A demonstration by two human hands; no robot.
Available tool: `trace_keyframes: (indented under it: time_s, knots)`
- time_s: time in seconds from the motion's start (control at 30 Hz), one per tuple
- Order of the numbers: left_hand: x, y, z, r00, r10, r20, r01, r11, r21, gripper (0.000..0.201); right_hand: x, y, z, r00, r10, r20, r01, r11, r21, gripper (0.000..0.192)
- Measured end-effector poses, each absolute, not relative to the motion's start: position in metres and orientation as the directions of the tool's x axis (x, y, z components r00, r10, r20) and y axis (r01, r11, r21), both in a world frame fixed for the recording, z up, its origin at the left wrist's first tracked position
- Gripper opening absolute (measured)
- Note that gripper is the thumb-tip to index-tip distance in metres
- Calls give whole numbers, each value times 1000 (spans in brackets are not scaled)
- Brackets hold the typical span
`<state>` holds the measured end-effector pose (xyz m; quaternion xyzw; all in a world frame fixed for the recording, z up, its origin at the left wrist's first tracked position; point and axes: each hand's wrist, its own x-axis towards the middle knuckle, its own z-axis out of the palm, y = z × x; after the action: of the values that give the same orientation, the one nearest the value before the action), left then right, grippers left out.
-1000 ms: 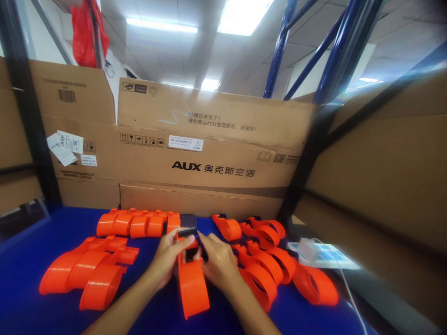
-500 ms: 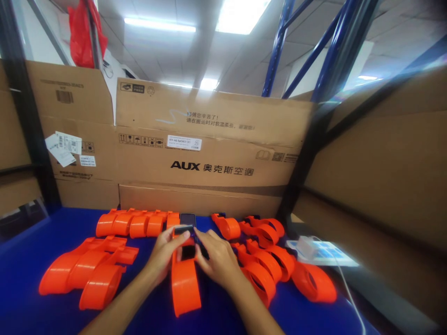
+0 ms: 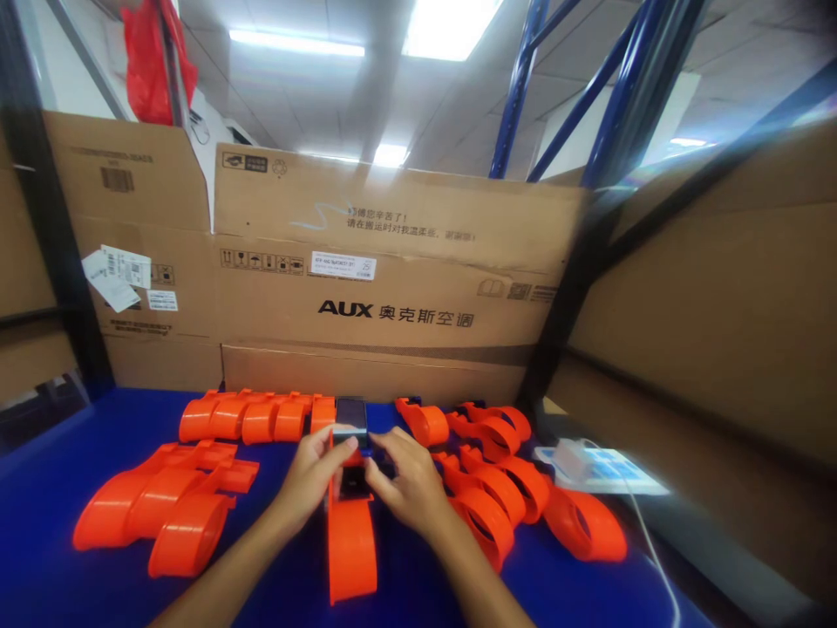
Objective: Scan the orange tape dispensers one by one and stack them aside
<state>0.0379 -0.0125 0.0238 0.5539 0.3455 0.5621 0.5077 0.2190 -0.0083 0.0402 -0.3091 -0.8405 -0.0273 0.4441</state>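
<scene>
My left hand point(image 3: 312, 478) and my right hand point(image 3: 404, 484) both grip one orange plastic tape dispenser point(image 3: 351, 545) that stands on the blue table point(image 3: 39, 488) right in front of me. The fingertips of both hands press at its far end, around a small black part point(image 3: 354, 481) set into it. A dark phone point(image 3: 351, 416) lies just beyond my fingers.
Orange dispenser shells lie in a row behind my hands point(image 3: 258, 419), in a pile at the left point(image 3: 163, 510) and in a pile at the right point(image 3: 516, 488). A white charger point(image 3: 574, 456) with a cable sits at the right. Large cardboard boxes point(image 3: 392, 288) wall the table's far side and right.
The dispenser has swung in my hands so its long body points straight toward me. My fingers have shifted closer around the black part at its far end.
</scene>
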Motion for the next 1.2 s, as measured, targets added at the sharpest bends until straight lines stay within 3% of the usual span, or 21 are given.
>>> trace_keyframes:
  time_s: [0.3, 0.5, 0.6, 0.8, 1.03, 1.2]
  knots:
    - [28, -6, 26, 115, 974, 197, -381, -139, 914, 35, 227, -8, 48, -206, 674, 710, 542, 682, -490, 18]
    - [17, 6, 29, 78, 988, 133, -456, -84, 886, 38, 229, 1, 44, -294, 752, 589, 693, 592, -410, 9]
    - [16, 8, 29, 46, 994, 96, -490, -61, 870, 34, 231, 0, 42, -352, 770, 532, 714, 588, -379, 15]
    - [24, 3, 21, 0, 997, 82, -448, -73, 891, 31, 233, -1, 38, -468, 757, 457, 685, 637, -354, 28]
    - [31, -1, 18, -33, 992, 124, -358, -128, 925, 30, 231, -3, 49, -372, 697, 613, 584, 689, -430, 30]
    - [35, -5, 20, 68, 985, 161, -296, -135, 946, 39, 225, -14, 56, -465, 600, 651, 411, 798, -441, 41]
